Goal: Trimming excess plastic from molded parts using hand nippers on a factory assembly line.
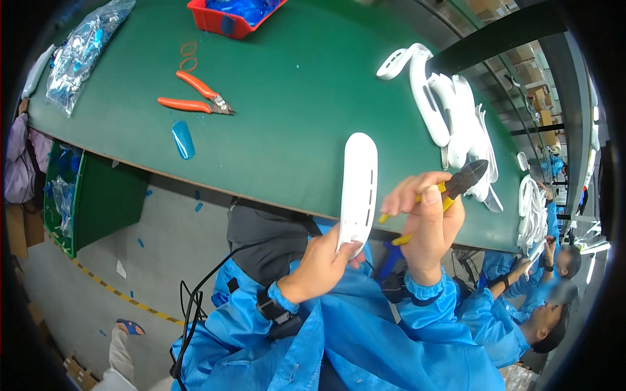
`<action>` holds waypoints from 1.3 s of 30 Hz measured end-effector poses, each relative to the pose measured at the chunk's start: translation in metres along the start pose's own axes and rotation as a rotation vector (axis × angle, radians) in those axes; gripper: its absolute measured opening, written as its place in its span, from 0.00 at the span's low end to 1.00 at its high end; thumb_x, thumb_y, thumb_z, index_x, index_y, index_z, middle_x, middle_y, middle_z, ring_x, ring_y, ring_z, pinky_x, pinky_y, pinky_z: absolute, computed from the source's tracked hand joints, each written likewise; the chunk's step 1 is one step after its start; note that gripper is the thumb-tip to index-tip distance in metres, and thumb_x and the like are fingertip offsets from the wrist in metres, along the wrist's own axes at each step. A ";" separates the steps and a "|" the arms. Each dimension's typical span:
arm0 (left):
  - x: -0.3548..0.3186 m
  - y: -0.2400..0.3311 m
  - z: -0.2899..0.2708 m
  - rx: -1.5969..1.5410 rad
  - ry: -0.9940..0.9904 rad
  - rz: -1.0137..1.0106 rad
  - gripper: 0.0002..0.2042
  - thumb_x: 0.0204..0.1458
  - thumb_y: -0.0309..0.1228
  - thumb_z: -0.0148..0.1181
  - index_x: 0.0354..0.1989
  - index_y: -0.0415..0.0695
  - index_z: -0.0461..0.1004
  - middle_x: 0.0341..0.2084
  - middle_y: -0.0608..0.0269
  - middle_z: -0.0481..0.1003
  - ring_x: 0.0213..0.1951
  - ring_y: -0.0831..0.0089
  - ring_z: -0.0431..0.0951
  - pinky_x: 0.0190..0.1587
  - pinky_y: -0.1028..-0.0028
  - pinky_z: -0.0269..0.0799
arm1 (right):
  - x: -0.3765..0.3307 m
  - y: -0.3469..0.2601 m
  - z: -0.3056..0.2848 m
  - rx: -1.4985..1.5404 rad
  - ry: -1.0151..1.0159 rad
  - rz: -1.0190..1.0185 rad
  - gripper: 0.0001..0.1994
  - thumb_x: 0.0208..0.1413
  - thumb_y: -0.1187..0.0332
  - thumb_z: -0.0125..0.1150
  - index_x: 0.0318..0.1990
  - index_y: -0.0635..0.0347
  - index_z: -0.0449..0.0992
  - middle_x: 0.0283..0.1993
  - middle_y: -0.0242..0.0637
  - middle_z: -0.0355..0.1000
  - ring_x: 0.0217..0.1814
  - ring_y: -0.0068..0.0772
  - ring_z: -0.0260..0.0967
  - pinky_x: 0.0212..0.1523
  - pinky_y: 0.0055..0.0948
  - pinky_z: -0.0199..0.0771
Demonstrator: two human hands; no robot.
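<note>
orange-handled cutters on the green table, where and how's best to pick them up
I'd likely take the cutters by both orange handles, coming in from the left: they lie flat with the handles spread apart on that side, leaving room to close around both, while the metal blade tips point right, away from the hand.

green worktable; grey floor; yellow-black striped tape; brown cartons, right side; bright strip light
</note>
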State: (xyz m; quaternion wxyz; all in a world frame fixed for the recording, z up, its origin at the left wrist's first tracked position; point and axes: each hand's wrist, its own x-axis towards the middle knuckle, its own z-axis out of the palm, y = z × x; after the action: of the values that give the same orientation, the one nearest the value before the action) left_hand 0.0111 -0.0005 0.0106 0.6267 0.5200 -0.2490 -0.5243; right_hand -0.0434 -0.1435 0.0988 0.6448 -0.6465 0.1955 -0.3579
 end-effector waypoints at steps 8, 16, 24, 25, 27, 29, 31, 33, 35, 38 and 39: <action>-0.006 0.060 0.002 0.723 0.056 0.285 0.41 0.51 0.26 0.62 0.69 0.30 0.44 0.46 0.38 0.71 0.45 0.44 0.74 0.45 0.57 0.70 | -0.026 0.014 -0.010 -0.253 -0.125 0.263 0.28 0.53 0.66 0.67 0.58 0.72 0.65 0.38 0.35 0.73 0.39 0.22 0.70 0.41 0.24 0.73; -0.012 0.065 0.000 0.896 0.092 0.344 0.39 0.48 0.29 0.66 0.66 0.28 0.53 0.46 0.48 0.70 0.44 0.53 0.71 0.45 0.60 0.68 | -0.018 0.024 -0.013 0.095 -0.009 0.407 0.21 0.52 0.70 0.65 0.52 0.69 0.67 0.40 0.40 0.74 0.40 0.29 0.74 0.42 0.28 0.76; -0.010 0.073 -0.006 0.919 0.320 0.498 0.36 0.40 0.30 0.72 0.62 0.36 0.66 0.44 0.55 0.72 0.40 0.57 0.73 0.42 0.63 0.68 | 0.002 0.024 -0.010 0.340 -0.066 0.422 0.30 0.50 0.67 0.69 0.57 0.69 0.64 0.48 0.43 0.72 0.48 0.33 0.73 0.51 0.32 0.74; -0.009 0.076 -0.007 0.904 0.336 0.512 0.36 0.40 0.29 0.72 0.62 0.36 0.66 0.44 0.54 0.72 0.40 0.57 0.73 0.41 0.63 0.69 | 0.005 0.023 -0.008 0.365 -0.065 0.422 0.30 0.50 0.67 0.69 0.58 0.69 0.63 0.49 0.43 0.71 0.49 0.34 0.73 0.51 0.32 0.74; -0.007 0.077 -0.011 0.835 0.345 0.540 0.36 0.40 0.27 0.72 0.61 0.36 0.67 0.45 0.54 0.73 0.42 0.58 0.74 0.42 0.63 0.70 | 0.010 0.024 -0.004 0.392 -0.059 0.402 0.30 0.50 0.66 0.69 0.58 0.69 0.63 0.48 0.43 0.72 0.47 0.33 0.73 0.49 0.32 0.75; -0.003 0.076 -0.017 0.727 0.330 0.565 0.35 0.41 0.25 0.71 0.62 0.35 0.66 0.46 0.53 0.73 0.44 0.60 0.76 0.45 0.65 0.72 | 0.015 0.023 0.000 0.392 -0.050 0.387 0.29 0.52 0.66 0.68 0.58 0.70 0.63 0.46 0.42 0.73 0.43 0.32 0.74 0.46 0.32 0.76; 0.002 0.077 -0.026 0.352 0.272 0.511 0.32 0.45 0.25 0.69 0.62 0.36 0.67 0.47 0.52 0.74 0.46 0.61 0.76 0.48 0.68 0.71 | 0.027 0.018 0.002 0.363 -0.039 0.347 0.28 0.54 0.65 0.67 0.57 0.70 0.64 0.43 0.41 0.73 0.39 0.30 0.74 0.42 0.32 0.77; 0.004 0.078 -0.033 -0.044 0.189 0.409 0.29 0.50 0.26 0.66 0.63 0.35 0.66 0.51 0.49 0.74 0.52 0.63 0.75 0.55 0.72 0.67 | 0.035 0.016 0.006 0.107 -0.066 0.296 0.23 0.57 0.68 0.64 0.55 0.71 0.66 0.39 0.38 0.72 0.33 0.27 0.73 0.35 0.29 0.76; 0.010 0.078 -0.036 -0.072 0.176 0.457 0.29 0.51 0.27 0.66 0.63 0.35 0.65 0.50 0.49 0.74 0.51 0.64 0.75 0.55 0.72 0.67 | 0.045 0.007 0.013 -0.002 -0.149 0.321 0.20 0.56 0.71 0.64 0.53 0.71 0.68 0.38 0.36 0.72 0.34 0.24 0.72 0.36 0.26 0.75; 0.024 0.085 -0.045 0.087 0.182 0.538 0.31 0.54 0.35 0.65 0.64 0.33 0.63 0.54 0.45 0.70 0.54 0.60 0.73 0.57 0.68 0.66 | 0.064 -0.009 0.025 -0.336 -0.203 0.254 0.17 0.51 0.71 0.68 0.47 0.68 0.72 0.35 0.33 0.73 0.35 0.20 0.70 0.37 0.23 0.72; 0.031 0.088 -0.050 0.220 0.244 0.623 0.32 0.54 0.37 0.65 0.64 0.33 0.62 0.55 0.45 0.69 0.54 0.58 0.72 0.57 0.67 0.66 | 0.076 -0.014 0.027 -0.417 -0.194 0.190 0.16 0.51 0.70 0.68 0.45 0.67 0.73 0.34 0.32 0.73 0.34 0.20 0.69 0.36 0.23 0.71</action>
State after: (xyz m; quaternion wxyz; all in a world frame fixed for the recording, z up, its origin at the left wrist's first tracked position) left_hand 0.0995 -0.0169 0.0672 0.7219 0.5423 -0.3741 -0.2118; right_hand 0.0237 -0.1782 0.1310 0.5439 -0.7757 0.2619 -0.1838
